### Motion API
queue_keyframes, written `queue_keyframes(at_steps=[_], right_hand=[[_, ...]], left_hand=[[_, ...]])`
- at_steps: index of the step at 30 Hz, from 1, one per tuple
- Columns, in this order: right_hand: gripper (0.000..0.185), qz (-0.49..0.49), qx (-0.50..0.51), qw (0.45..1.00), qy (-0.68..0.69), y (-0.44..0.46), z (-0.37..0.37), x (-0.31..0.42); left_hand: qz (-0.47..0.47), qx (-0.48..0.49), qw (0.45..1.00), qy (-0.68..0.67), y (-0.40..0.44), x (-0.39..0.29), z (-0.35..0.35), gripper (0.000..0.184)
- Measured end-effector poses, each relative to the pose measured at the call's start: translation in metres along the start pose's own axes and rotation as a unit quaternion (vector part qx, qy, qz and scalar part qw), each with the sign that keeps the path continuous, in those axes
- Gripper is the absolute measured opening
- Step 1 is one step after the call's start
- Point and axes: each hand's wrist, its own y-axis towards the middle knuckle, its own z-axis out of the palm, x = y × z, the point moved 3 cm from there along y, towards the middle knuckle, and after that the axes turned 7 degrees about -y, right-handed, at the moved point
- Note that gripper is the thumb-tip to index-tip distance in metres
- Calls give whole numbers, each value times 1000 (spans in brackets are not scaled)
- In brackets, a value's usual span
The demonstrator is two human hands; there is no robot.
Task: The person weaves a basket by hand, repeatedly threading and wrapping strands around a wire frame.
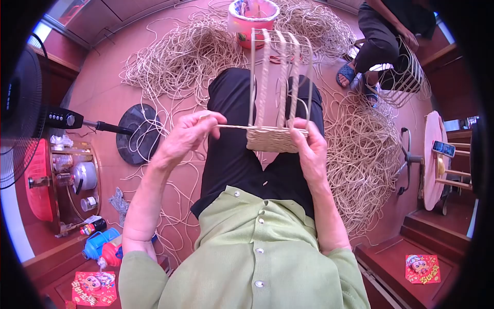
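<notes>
A partly woven basket (pixel 272 139) is over my lap, its woven band low and its bare frame bars rising above it. My right hand (pixel 310 144) grips the right end of the band, thumb in front. To the left of the basket, my left hand (pixel 194 131) pinches a cord (pixel 231 126) that runs straight to the upper edge of the weave. Several frame bars are wrapped in twisted cord.
Heaps of loose cord (pixel 190 56) lie on the floor ahead and at the right (pixel 360 170). A pink bucket (pixel 252 20) stands ahead. A fan (pixel 67 119) is at the left. Another person (pixel 378 49) sits ahead right beside a wire frame (pixel 406 77).
</notes>
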Motion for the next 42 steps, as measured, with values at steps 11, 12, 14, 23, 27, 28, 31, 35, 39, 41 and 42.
queue_keyframes(at_steps=[11, 12, 14, 23, 27, 28, 31, 35, 39, 41, 42], right_hand=[[28, -277, -60, 901, -327, 1, 5, 85], [28, -280, -38, 895, -345, 3, 12, 85], [27, -293, -3, 871, -395, 7, 20, 85], [24, -324, 69, 741, -584, 15, 38, 104], [19, -373, 78, 755, -533, 17, 37, 107], [18, -377, 72, 770, -510, 11, 38, 110], [15, -360, 82, 861, -350, -17, 26, 146], [8, -239, 65, 964, -92, -35, -6, 150], [10, -91, 26, 989, -112, 2, -4, 116], [12, -125, 58, 959, -248, 13, -4, 103], [13, -193, 55, 939, -280, 17, -2, 104]], left_hand=[[113, -30, 993, -17, 26, -7, 37, 24], [125, -16, 991, -36, 31, -2, 42, 24], [111, -1, 991, -69, 36, 10, 56, 23], [92, 113, 938, -313, 42, 23, 84, 34], [158, 27, 974, -158, 35, 21, 78, 46], [223, -57, 973, -20, 26, 13, 79, 47], [408, -116, 886, 186, -13, -24, 83, 38], [369, 40, 924, 94, -42, -36, 89, 15], [349, -178, 910, 134, -27, -45, 78, 5], [355, -206, 889, 201, -20, -46, 77, 7], [348, -212, 884, 231, -19, -48, 79, 7]])
